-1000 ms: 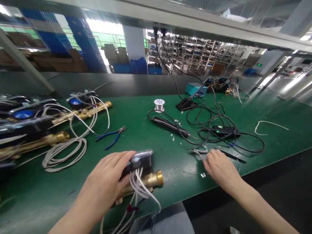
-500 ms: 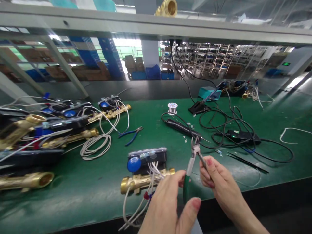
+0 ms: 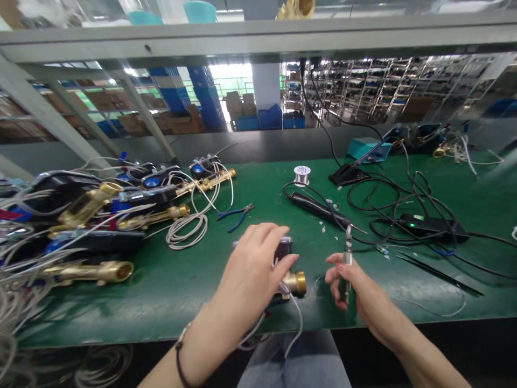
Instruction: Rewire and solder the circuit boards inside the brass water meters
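A brass water meter [image 3: 296, 282] with a dark display housing and white wires lies near the front edge of the green bench [image 3: 181, 291]. My left hand [image 3: 252, 269] rests on top of it, fingers curled over the housing and covering most of it. Just to the right, my right hand [image 3: 355, 293] is closed round the green handles of small cutting pliers [image 3: 348, 253], jaws pointing up and away from me.
Several brass meters with coiled white cables [image 3: 92, 215] crowd the left of the bench. Blue-handled pliers [image 3: 236, 214], a solder spool [image 3: 301, 174], a black soldering iron [image 3: 319, 210], tangled black cords with an adapter [image 3: 428, 223] and tweezers [image 3: 436, 272] lie further back and right.
My left hand let go of the pliers and moved onto the meter. My right hand now holds the pliers alone. The view has shifted left.
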A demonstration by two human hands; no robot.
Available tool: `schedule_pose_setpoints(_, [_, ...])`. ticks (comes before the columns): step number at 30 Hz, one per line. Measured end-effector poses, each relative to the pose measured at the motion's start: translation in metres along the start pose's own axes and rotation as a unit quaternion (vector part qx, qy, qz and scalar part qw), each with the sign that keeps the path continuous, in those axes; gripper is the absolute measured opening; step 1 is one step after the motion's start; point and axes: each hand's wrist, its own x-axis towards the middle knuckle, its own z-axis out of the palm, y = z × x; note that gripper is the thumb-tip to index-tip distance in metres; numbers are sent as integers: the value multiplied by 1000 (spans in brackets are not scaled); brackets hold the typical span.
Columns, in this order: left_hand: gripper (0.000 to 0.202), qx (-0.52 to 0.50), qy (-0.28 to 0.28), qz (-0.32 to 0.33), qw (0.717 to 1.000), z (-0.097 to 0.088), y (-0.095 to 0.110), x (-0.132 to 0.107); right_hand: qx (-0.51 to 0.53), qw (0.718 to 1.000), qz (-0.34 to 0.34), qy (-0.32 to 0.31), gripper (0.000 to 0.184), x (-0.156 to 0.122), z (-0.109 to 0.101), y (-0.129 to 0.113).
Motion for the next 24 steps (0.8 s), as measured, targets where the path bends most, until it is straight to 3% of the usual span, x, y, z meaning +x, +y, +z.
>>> schedule_pose_setpoints(2, [28, 46, -53, 1, 997, 0, -22, 9, -126, 991, -13, -31, 32, 3, 1, -3])
schedule_pose_setpoints(5, [17, 53, -116, 38, 991, -1, -45, 15, -315, 945, -79, -40, 33, 4, 9, -10])
schedule_pose_setpoints(10, [19, -32, -145, 66, 987, -12, -60, 19, -550, 802, -228, 51, 57, 10, 24, -16])
schedule_pose_setpoints(12, [19, -46, -151, 72, 985, -15, -62, 22, -611, 748, -248, 72, 58, 12, 28, -18])
schedule_pose_setpoints(14, [18, -48, -149, 79, 985, -15, -63, 24, -650, 713, -254, 75, 58, 13, 30, -21])
schedule_pose_setpoints(18, [19, -50, -148, 75, 985, -15, -61, 27, -689, 674, -258, 68, 57, 12, 33, -26])
schedule_pose_setpoints(24, [20, -57, -166, 48, 983, -18, -57, 29, -700, 653, -282, 63, 55, 6, 37, -35])
